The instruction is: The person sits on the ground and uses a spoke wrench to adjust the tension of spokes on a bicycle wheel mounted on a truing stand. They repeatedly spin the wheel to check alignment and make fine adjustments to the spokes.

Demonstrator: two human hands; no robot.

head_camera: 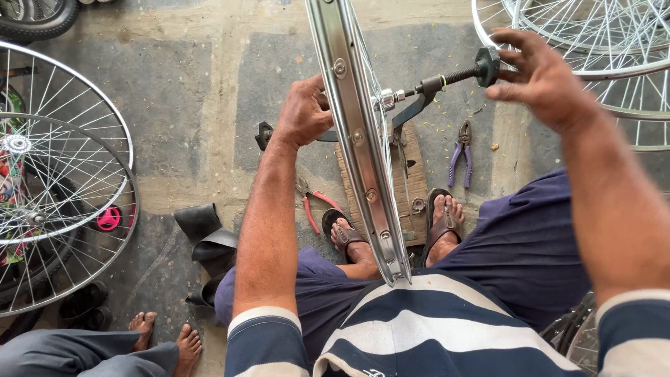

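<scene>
Overhead, two hands point(305, 112) point(541, 80) flank one wheel rim point(358, 139); two pliers point(460, 152) point(312, 202).

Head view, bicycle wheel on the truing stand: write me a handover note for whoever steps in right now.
Left hand: gripping the stand's arm on the left side of the rim.
Right hand: open, fingertips at the black knob on the end of the threaded axle rod, not clamped on it.
The wheel stands upright in the stand on a wooden board between the person's feet.
Tools on the floor: purple-handled pliers right of the board, red-handled pliers left of it.
Done: wheel is mounted in the stand.
Left: whether the knob is tight, and whether the rim runs true, cannot be told.
</scene>
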